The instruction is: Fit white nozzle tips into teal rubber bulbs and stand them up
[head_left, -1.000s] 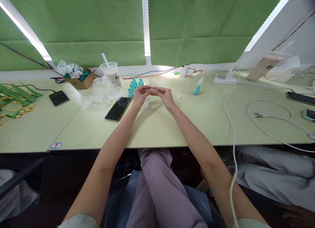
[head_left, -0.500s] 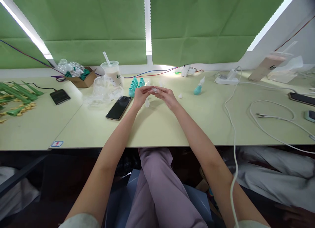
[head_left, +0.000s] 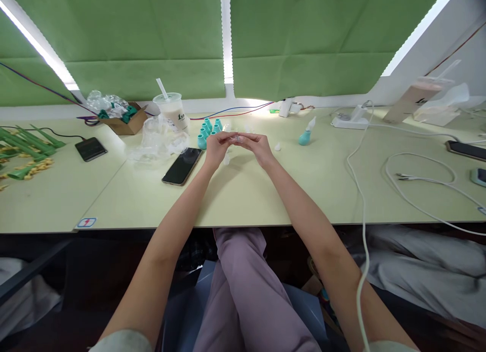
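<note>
Above the middle of the table, my left hand (head_left: 217, 148) and my right hand (head_left: 257, 147) meet at the fingertips. Both are closed on a small clear plastic piece (head_left: 237, 138), mostly covered by the fingers. Behind my left hand stand several teal rubber bulbs (head_left: 203, 134) with open necks. A white translucent piece (head_left: 227, 159) lies just under my hands. To the right, a small white tip (head_left: 277, 147) rests on the table, and beyond it stands a teal bulb (head_left: 304, 138) with a clear nozzle fitted on top.
A black phone (head_left: 182, 166) lies left of my hands, near a crumpled plastic bag (head_left: 157, 139) and a drink cup (head_left: 171, 114). Farther left is a cardboard box (head_left: 125, 123). On the right, a white cable (head_left: 357, 180) runs from a power strip (head_left: 347, 121) over the table edge.
The fingers have shifted slightly around the clear piece, which shows a little less now. The whole view has moved very slightly; the things on the table stay in place.
</note>
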`<state>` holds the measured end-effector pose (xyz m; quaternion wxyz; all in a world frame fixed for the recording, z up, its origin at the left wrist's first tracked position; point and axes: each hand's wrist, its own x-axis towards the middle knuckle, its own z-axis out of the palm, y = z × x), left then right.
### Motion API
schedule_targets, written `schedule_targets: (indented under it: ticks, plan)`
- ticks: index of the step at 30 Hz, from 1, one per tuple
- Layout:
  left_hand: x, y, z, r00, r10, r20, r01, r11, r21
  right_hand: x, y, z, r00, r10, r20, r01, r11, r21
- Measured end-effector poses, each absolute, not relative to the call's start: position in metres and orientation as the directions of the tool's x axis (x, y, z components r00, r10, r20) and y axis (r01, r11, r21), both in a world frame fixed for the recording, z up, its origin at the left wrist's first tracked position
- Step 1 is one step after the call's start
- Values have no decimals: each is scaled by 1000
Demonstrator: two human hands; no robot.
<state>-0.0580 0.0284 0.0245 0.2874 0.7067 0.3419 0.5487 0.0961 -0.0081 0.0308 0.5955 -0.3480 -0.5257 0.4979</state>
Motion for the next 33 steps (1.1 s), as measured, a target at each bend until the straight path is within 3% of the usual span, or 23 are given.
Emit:
schedule_targets:
  ticks: [6,12,28,33]
  plan:
    - [-58,29,24,187,792,582,211,-611,763,99,-6,28,-69,962,264,-211,244,-947]
    - [-57,27,24,187,784,591,206,-620,757,97,-1,25,-60,986,154,-237,135,-962]
    - [-49,23,26,135,810,571,190,-586,787,94,1,23,-3,985,175,-363,162,-917]
    - [-54,27,25,165,850,500,156,-523,838,91,3,26,-39,984,172,-273,155,-949]
